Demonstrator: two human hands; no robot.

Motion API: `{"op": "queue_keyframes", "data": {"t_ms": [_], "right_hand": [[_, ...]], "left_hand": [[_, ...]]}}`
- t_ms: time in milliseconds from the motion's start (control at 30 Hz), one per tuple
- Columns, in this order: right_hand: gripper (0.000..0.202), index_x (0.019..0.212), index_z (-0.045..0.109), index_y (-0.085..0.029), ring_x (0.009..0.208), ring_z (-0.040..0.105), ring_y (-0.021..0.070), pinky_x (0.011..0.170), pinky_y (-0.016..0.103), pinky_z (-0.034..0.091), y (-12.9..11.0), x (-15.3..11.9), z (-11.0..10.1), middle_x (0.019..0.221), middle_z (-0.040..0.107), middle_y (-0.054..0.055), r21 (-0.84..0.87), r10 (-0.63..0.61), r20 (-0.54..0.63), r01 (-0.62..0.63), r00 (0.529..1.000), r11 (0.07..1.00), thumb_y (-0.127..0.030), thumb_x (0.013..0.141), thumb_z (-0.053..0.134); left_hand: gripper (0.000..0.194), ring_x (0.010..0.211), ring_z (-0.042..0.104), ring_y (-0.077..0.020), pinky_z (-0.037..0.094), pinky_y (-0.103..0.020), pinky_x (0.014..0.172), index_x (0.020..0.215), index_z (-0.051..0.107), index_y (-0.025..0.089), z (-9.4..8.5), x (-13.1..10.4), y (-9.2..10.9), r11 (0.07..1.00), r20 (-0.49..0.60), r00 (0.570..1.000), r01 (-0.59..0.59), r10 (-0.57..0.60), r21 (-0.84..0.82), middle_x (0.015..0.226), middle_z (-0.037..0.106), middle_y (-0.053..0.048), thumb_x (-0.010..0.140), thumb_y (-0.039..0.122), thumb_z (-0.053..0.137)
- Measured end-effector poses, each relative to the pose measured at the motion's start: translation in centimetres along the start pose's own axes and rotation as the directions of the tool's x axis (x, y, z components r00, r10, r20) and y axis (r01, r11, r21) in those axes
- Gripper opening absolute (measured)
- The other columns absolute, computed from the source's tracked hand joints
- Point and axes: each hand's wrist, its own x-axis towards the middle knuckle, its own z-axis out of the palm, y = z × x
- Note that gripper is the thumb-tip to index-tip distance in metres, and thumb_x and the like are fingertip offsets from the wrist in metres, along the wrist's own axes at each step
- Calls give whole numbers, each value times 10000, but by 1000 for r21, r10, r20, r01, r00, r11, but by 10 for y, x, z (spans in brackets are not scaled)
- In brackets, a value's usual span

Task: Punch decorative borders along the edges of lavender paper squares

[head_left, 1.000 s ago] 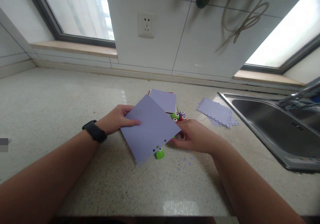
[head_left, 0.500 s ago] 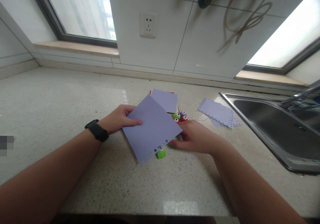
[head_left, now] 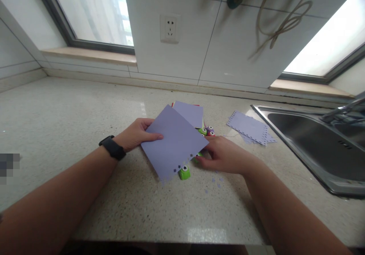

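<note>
My left hand [head_left: 139,134], with a black watch at the wrist, pinches a purple sheet [head_left: 173,141] by its left corner, thumb on top. Star-shaped holes run along the sheet's lower right edge. At the sheet's right corner my right hand [head_left: 218,154] is closed, its fingertips partly hidden; a bit of green shows beside them, and what they grip cannot be made out. A green punch [head_left: 184,172] with a round white top stands under the punched edge. More small punches [head_left: 210,130], green, purple and red, cluster behind my right hand.
A stack of coloured paper [head_left: 189,112] lies behind the held sheet. Punched purple sheets [head_left: 248,127] rest near the steel sink [head_left: 302,148] on the right. Small paper cutouts [head_left: 218,185] are scattered on the speckled counter [head_left: 137,205].
The held sheet has shifted slightly up, and its punched edge sits a little differently over the green punch. More green shows by my right fingertips.
</note>
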Motion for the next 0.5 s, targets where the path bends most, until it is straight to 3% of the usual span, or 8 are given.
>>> {"op": "queue_keyframes", "data": {"t_ms": [233,500], "right_hand": [[131,972,704,-215,840,658,189,809,332,480,6,-1,2,949,730,43,0,-29,-40,29,999,1000,-189,865,632],[160,989,687,-198,849,652,175,792,314,482,9,-1,1,994,717,52,6,-30,-66,31,997,1000,-130,862,616]], "left_hand": [[466,928,777,-282,645,-419,846,1102,784,177,3,6,0,946,-305,945,-200,118,-255,1076,814,-128,679,275,953],[476,922,773,-255,639,-369,834,1123,778,175,3,7,0,932,-330,937,-213,111,-293,1096,812,-123,687,258,951]]}}
